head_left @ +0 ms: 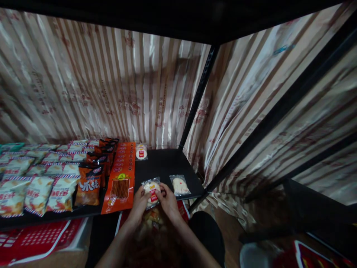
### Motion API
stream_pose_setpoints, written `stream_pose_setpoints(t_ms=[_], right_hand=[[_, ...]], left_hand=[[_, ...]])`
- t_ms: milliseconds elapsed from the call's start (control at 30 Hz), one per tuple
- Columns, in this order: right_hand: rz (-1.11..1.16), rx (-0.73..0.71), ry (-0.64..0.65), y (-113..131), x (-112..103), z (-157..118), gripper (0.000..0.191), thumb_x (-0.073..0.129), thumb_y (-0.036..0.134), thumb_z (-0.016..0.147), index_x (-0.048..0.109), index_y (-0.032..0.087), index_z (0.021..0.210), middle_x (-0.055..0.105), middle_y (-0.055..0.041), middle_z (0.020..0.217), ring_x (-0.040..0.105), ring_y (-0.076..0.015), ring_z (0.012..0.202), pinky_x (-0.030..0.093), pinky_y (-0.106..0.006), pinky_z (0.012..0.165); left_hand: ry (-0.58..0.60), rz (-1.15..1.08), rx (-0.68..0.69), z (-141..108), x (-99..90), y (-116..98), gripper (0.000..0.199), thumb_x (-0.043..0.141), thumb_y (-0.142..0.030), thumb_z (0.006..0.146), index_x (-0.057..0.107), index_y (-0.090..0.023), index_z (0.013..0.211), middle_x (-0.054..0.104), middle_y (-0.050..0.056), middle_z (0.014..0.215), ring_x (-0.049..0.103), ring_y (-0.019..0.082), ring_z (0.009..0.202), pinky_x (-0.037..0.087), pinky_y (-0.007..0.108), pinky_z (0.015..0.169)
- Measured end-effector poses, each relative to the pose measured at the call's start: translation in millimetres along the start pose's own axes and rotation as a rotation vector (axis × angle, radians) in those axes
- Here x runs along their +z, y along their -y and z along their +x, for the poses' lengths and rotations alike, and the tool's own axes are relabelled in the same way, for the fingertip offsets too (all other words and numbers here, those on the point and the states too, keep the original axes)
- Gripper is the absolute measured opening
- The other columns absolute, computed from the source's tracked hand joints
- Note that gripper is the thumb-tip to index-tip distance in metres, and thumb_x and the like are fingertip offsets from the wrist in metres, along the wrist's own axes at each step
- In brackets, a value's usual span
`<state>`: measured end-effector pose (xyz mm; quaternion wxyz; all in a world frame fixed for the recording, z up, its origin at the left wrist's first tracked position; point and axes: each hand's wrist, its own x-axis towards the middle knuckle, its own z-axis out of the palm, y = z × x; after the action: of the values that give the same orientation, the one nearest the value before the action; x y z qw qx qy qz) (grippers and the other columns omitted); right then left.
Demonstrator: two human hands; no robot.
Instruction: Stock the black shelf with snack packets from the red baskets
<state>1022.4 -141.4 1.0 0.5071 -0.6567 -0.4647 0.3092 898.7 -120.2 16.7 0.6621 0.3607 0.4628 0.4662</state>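
Between my two hands is a clear packet of round white crackers with a red and yellow label (pixel 152 191), at the front edge of the black shelf (pixel 160 163). My left hand (pixel 140 203) grips its left side, and my right hand (pixel 167 200) pinches its right side. Just right of my right hand lies a similar cracker packet (pixel 180 185), a small red mark on it. A third cracker packet (pixel 141 152) rests farther back, against the long orange snack bags (pixel 120 175).
Rows of white snack bags (pixel 63 191) and brown-orange bags (pixel 88 186) fill the shelf's left side. A black post (pixel 199 95) stands at the back corner before striped sheeting (pixel 125 82). Below are a red basket (pixel 36 238) and another red basket (pixel 315 255).
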Motion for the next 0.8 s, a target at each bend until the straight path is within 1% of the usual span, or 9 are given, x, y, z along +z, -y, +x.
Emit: stream_pose_setpoints(t_ms=[67,133,233,300,400,500,633,700,800], right_hand=[[0.026,0.011,0.111,0,-2,7,0.031,0.056,0.039,0.071,0.063,0.018,0.094,0.065,-0.0016,0.074,0.056,-0.0132,0.056,0.046,-0.024,0.054],[0.045,0.007,0.17,-1,-3,12,0.026,0.056,0.039,0.071,0.064,0.018,0.085,0.063,0.0003,0.067,0.055,-0.0125,0.053,0.044,-0.023,0.051],[0.009,-0.022,0.146,-2,-1,20,0.022,0.054,0.037,0.071,0.062,0.018,0.078,0.062,0.0012,0.064,0.054,-0.0124,0.054,0.041,-0.021,0.051],[-0.052,-0.037,0.108,-2,2,25,0.019,0.054,0.036,0.072,0.061,0.018,0.076,0.062,0.0011,0.064,0.055,-0.0128,0.056,0.041,-0.021,0.053],[-0.126,-0.036,0.084,0,8,34,0.017,0.054,0.035,0.073,0.061,0.019,0.075,0.063,0.0005,0.065,0.057,-0.0136,0.058,0.041,-0.022,0.055],[-0.169,-0.026,0.067,5,15,43,0.016,0.053,0.033,0.074,0.062,0.02,0.076,0.065,0.0001,0.067,0.058,-0.0145,0.059,0.041,-0.022,0.055],[-0.222,-0.012,0.042,8,22,58,0.011,0.054,0.03,0.074,0.061,0.022,0.074,0.065,0.0009,0.066,0.059,-0.0149,0.059,0.041,-0.022,0.055],[-0.249,-0.006,0.045,8,25,65,0.01,0.054,0.028,0.074,0.061,0.021,0.075,0.065,0.0006,0.067,0.06,-0.015,0.06,0.04,-0.022,0.055],[-0.27,-0.002,0.047,6,30,76,0.011,0.053,0.027,0.075,0.062,0.021,0.077,0.067,-0.0007,0.07,0.061,-0.0156,0.062,0.041,-0.022,0.056]], left_hand=[[0.01,0.049,0.007,3,-1.4,-4,0.032,0.062,-0.025,0.055,0.059,-0.015,0.085,0.067,0.005,0.082,0.063,0.018,0.07,0.048,0.027,0.062],[-0.004,0.157,0.041,8,-3.7,-6,0.026,0.062,-0.027,0.056,0.059,-0.015,0.08,0.066,0.004,0.077,0.062,0.018,0.068,0.047,0.027,0.06],[-0.086,0.304,0.093,18,-7.3,-5,0.02,0.062,-0.024,0.057,0.057,-0.016,0.074,0.062,0.001,0.068,0.059,0.017,0.065,0.046,0.026,0.06],[-0.161,0.348,0.106,25,-9.0,-4,0.02,0.061,-0.02,0.057,0.056,-0.016,0.076,0.061,0.001,0.068,0.059,0.016,0.065,0.047,0.027,0.062],[-0.246,0.41,0.134,33,-10.0,-2,0.023,0.057,-0.016,0.059,0.055,-0.016,0.082,0.062,0.005,0.077,0.061,0.018,0.072,0.047,0.03,0.07],[-0.284,0.463,0.169,38,-8.9,-3,0.026,0.057,-0.015,0.061,0.056,-0.016,0.086,0.063,0.009,0.087,0.061,0.022,0.086,0.045,0.033,0.081],[-0.29,0.647,0.275,43,-4.9,-3,0.036,0.053,-0.016,0.068,0.055,-0.012,0.104,0.061,0.016,0.108,0.054,0.027,0.108,0.037,0.038,0.096],[-0.292,0.766,0.336,47,-2.6,-1,0.04,0.05,-0.016,0.071,0.054,-0.01,0.111,0.058,0.018,0.115,0.051,0.027,0.114,0.033,0.038,0.101],[-0.274,0.863,0.411,53,0.4,3,0.041,0.047,-0.016,0.074,0.054,-0.008,0.114,0.055,0.019,0.12,0.047,0.027,0.118,0.032,0.037,0.103]])
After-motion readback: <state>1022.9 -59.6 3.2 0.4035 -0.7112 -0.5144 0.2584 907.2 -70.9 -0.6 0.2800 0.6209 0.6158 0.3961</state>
